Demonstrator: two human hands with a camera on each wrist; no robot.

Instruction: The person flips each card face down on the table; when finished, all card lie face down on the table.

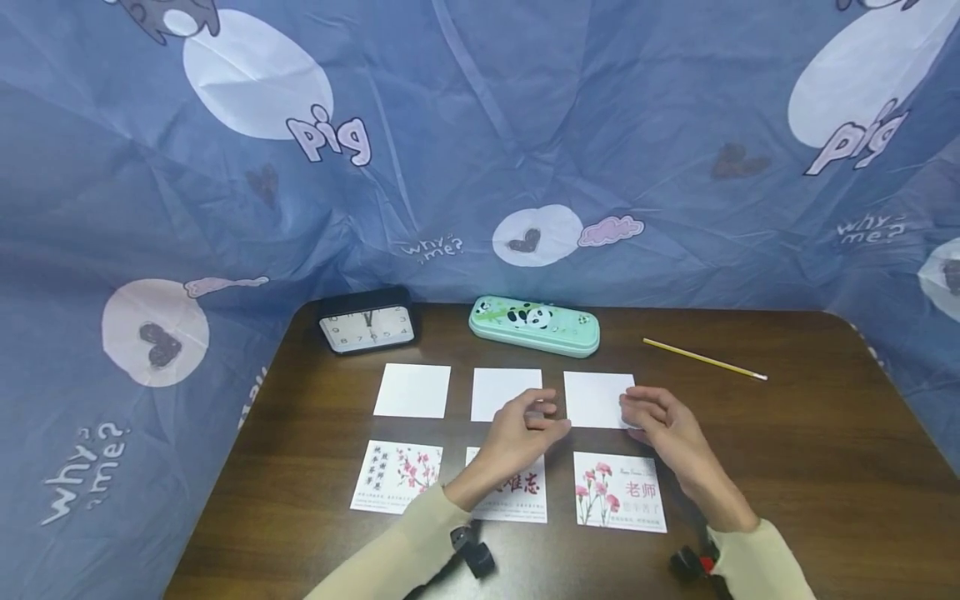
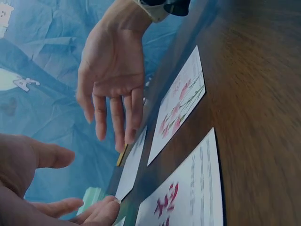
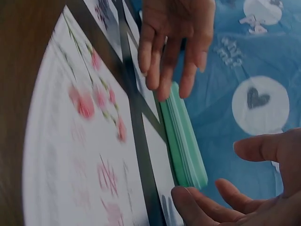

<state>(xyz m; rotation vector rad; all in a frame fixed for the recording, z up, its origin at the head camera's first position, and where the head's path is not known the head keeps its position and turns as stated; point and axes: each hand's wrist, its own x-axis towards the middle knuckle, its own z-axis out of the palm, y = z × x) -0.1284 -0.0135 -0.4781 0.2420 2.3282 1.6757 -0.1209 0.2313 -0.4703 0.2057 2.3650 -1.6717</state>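
The left hand (image 1: 522, 429) and right hand (image 1: 671, 429) flanked a white card (image 1: 592, 400) on the brown surface (image 1: 817, 467), each grip loosely spread, near a pink-flowered card (image 1: 621, 493).

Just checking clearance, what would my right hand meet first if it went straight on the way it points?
Your right hand would likely meet the rightmost blank card first, though height is unclear; it may pass over.

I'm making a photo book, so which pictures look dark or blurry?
Head view: brightest, with the panda on the green case easy to see; left wrist view: darker and bluish, the table dim; right wrist view: dim too, with the print on the pink-flower card smeared and blurry.
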